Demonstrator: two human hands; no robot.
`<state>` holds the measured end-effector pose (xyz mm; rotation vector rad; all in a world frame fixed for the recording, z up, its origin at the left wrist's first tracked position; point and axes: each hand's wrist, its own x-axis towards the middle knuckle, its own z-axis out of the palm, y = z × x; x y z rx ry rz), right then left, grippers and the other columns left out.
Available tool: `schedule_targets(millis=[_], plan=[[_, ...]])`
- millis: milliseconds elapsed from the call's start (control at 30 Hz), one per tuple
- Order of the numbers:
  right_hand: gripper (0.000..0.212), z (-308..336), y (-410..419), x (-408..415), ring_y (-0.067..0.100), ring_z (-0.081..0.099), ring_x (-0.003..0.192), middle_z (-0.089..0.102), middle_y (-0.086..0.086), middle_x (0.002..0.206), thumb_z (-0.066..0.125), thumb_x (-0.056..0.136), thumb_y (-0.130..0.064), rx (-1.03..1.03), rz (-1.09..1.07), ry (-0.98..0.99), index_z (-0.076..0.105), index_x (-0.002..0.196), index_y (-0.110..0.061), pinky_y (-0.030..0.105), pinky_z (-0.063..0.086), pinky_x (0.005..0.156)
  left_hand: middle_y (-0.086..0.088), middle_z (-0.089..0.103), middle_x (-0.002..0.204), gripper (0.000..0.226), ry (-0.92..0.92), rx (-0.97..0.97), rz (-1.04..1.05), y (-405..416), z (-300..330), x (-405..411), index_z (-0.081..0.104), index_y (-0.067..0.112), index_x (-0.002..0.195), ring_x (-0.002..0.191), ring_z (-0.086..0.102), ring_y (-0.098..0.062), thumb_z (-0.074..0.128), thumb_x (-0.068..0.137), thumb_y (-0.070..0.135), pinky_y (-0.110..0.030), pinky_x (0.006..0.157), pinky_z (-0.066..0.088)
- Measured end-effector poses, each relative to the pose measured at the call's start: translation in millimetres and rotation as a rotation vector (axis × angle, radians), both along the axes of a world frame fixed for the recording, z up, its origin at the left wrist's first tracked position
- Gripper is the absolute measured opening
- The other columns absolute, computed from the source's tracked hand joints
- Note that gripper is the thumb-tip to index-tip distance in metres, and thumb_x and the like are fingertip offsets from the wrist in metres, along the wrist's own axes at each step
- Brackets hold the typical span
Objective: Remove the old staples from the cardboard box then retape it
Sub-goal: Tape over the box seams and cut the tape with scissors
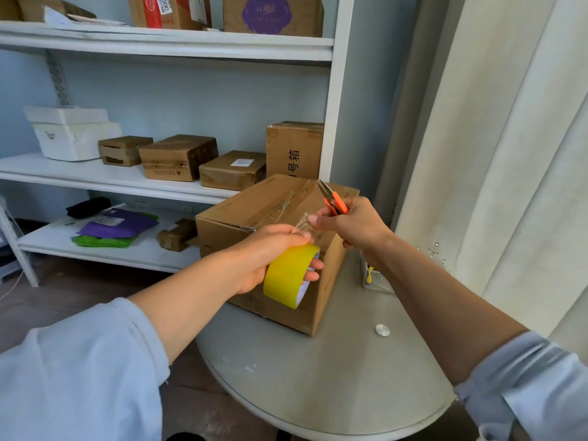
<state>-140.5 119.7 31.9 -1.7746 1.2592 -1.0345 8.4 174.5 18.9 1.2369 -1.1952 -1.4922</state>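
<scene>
one tape roll (290,275) (yellow), one box (273,224)

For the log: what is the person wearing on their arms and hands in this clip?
Both arms have light blue, soft fabric sleeves pushed up toward the elbows, leaving the forearms bare. The left sleeve and right sleeve bunch into folds at the cuffs. The left hand and right hand are bare: no gloves, and no rings or watch visible.

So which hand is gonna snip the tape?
Probably the right hand. It already holds the orange snips, blades pointing up above the box, and pinches the clear tape end. The left hand is busy gripping the yellow tape roll.
</scene>
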Motion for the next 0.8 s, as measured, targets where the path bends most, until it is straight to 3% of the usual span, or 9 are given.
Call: schedule_targets(millis=[167,333,433,567,700,800], plan=[[0.016,-3,-4,-2,0.008,0.040,0.046,0.049,-0.007,0.047,0.076,0.081,-0.018,0.030,0.030,0.040,0.072,0.079,-0.003,0.017,0.033,0.039,-0.016,0.071,0.075,0.022,-0.017,-0.072,0.101,-2,-16,8,0.063,0.003,0.109,0.064,0.065,-0.021,0.054,0.095,0.018,-0.021,0.046,0.050],[0.016,-10,-2,-3,0.005,0.043,0.046,0.055,-0.009,0.049,0.075,0.081,-0.017,0.006,0.047,0.032,0.068,0.068,-0.012,0.013,0.034,0.038,-0.018,0.072,0.076,0.017,0.039,0.095,-0.041,1,-12,9,0.062,0.005,0.100,0.053,0.067,-0.020,0.052,0.095,0.017,-0.025,0.053,0.058],[0.013,-17,0,4,0.011,0.056,0.061,0.063,0.001,0.068,0.075,0.081,-0.019,-0.020,0.059,0.089,0.070,0.074,-0.009,0.017,0.046,0.053,-0.019,0.072,0.079,0.020,-0.071,0.166,-0.115,-2,-15,5,0.057,0.002,0.110,0.058,0.069,-0.023,0.050,0.095,0.013,-0.031,0.062,0.058],[0.014,-26,-1,13,0.015,0.068,0.080,0.073,0.000,0.085,0.078,0.078,-0.023,-0.127,-0.001,0.243,0.074,0.080,-0.010,0.035,0.055,0.079,-0.019,0.071,0.069,0.024,-0.091,0.238,-0.065,-11,-27,-2,0.050,-0.003,0.115,0.054,0.069,-0.022,0.043,0.099,0.014,-0.029,0.055,0.058],[0.010,-27,3,13,0.014,0.067,0.079,0.072,-0.002,0.081,0.078,0.077,-0.022,-0.137,0.031,0.249,0.073,0.076,-0.013,0.038,0.055,0.083,-0.019,0.070,0.068,0.029,-0.153,0.310,-0.043,-17,-34,2,0.049,-0.004,0.117,0.052,0.069,-0.021,0.045,0.099,0.018,-0.027,0.047,0.056],[0.010,-16,2,12,0.011,0.065,0.075,0.069,-0.006,0.077,0.077,0.079,-0.020,-0.172,0.029,0.216,0.072,0.074,-0.013,0.033,0.054,0.079,-0.016,0.071,0.069,0.028,-0.161,0.287,-0.059,-14,-31,1,0.052,0.001,0.110,0.053,0.069,-0.019,0.047,0.098,0.026,-0.026,0.050,0.056]])
